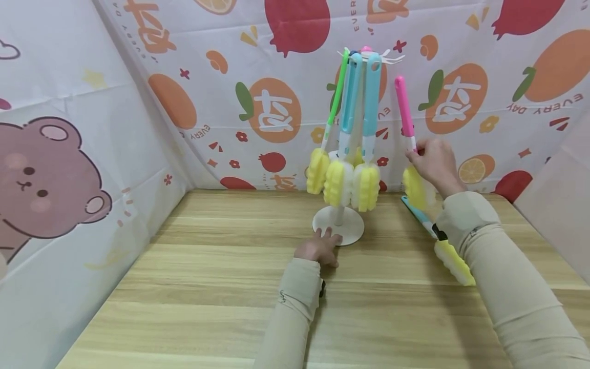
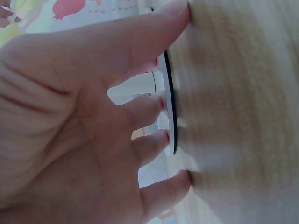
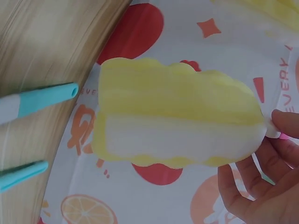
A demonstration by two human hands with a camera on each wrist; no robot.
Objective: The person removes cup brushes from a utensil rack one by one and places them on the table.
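Note:
A white rack (image 1: pixel 351 231) stands on the table, with several sponge brushes hanging from its top arms. Among them are a green-handled brush (image 1: pixel 338 92) and two blue-handled brushes (image 1: pixel 371 102). My left hand (image 1: pixel 319 250) rests with its fingers spread at the rack's round base; in the left wrist view two fingertips touch the base's rim. To the right of the rack, my right hand (image 1: pixel 437 161) pinches a pink-handled sponge brush (image 1: pixel 404 107) low on the handle. Its handle points up, and its yellow-and-white sponge head (image 3: pixel 177 98) hangs below the fingers.
On the table (image 1: pixel 207 307), a blue-handled sponge brush (image 1: pixel 454 262) lies partly behind my right forearm. The right wrist view shows two blue handles (image 3: pixel 49 100) over the tabletop. A fruit-printed cloth (image 1: pixel 221 102) closes off the back, and a bear-printed cloth (image 1: pixel 50 174) the left side.

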